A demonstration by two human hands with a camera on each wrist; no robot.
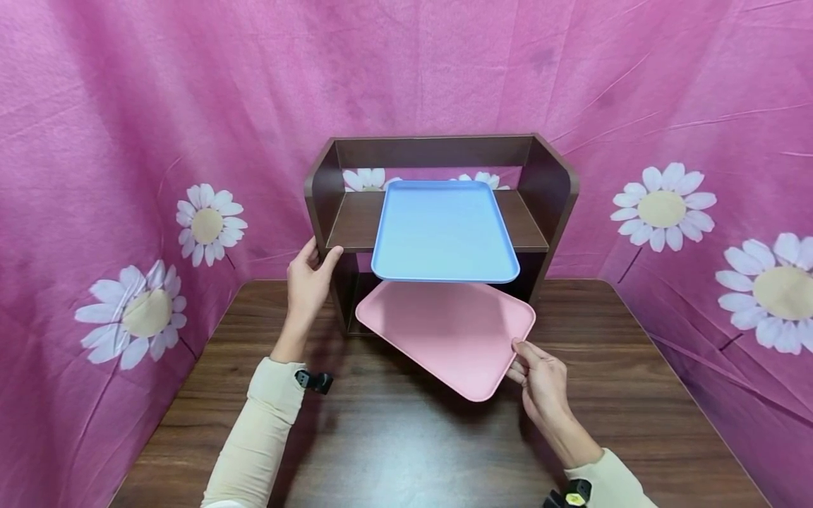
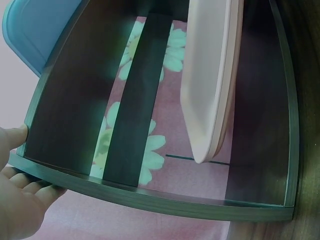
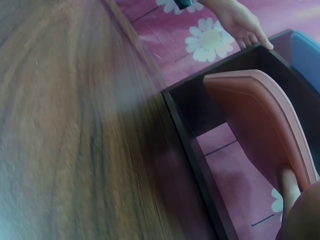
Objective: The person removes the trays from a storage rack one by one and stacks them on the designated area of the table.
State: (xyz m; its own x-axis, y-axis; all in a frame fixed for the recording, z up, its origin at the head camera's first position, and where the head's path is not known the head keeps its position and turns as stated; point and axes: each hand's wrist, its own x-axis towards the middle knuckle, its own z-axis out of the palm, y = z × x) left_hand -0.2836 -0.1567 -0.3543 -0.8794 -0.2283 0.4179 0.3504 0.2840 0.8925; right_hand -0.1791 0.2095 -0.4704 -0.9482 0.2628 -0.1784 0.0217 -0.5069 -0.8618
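Note:
A dark brown wooden shelf unit stands at the back of the table. On its upper shelf lies a blue tray, jutting out over the front. A pink tray is half inside the lower compartment, turned at an angle. My right hand pinches the pink tray's near right corner, with fingers under its rim. My left hand grips the shelf unit's left side panel. The left wrist view looks into the lower compartment, with the pink tray and the blue tray in sight.
The dark wooden table stretches toward me in front of the shelf. Pink cloth with white daisies hangs behind and along both sides. A black wrist strap sits on my left sleeve.

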